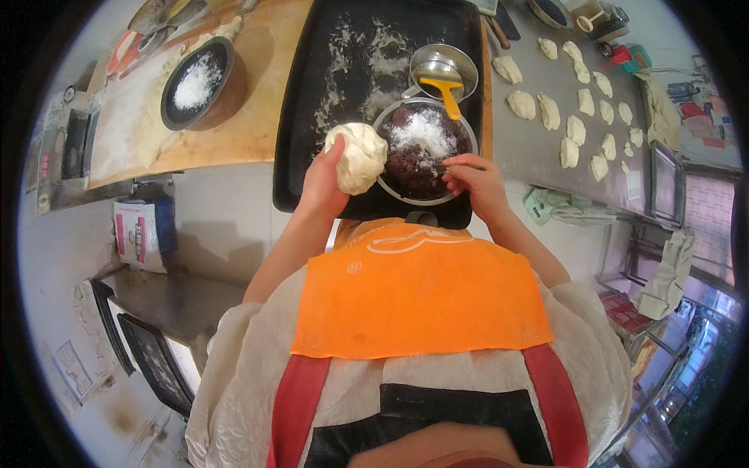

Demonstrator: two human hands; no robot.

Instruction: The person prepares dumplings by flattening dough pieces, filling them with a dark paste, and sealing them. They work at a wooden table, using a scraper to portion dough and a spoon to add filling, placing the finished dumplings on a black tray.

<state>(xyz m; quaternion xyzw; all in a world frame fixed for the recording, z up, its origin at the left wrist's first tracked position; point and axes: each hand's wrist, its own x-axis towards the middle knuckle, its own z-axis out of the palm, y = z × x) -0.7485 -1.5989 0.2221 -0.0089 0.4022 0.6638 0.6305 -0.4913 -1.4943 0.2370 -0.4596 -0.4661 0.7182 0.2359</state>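
Observation:
My left hand holds a round, flattened piece of pale dough with the thumb on top, just left of a metal bowl. Dark reddish filling with white powder heaped on it fills that bowl. At the bowl's right side, my right hand pinches a thin utensil, whose far end reaches into the filling; its kind cannot be told. Behind the bowl, a yellow scraper lies across a smaller metal bowl. Both bowls stand on a floury black baking tray.
A brown bowl with white powder stands on the floured wooden worktop at left. Several dough pieces lie on the grey metal counter at right, with a wooden-handled tool near its left edge.

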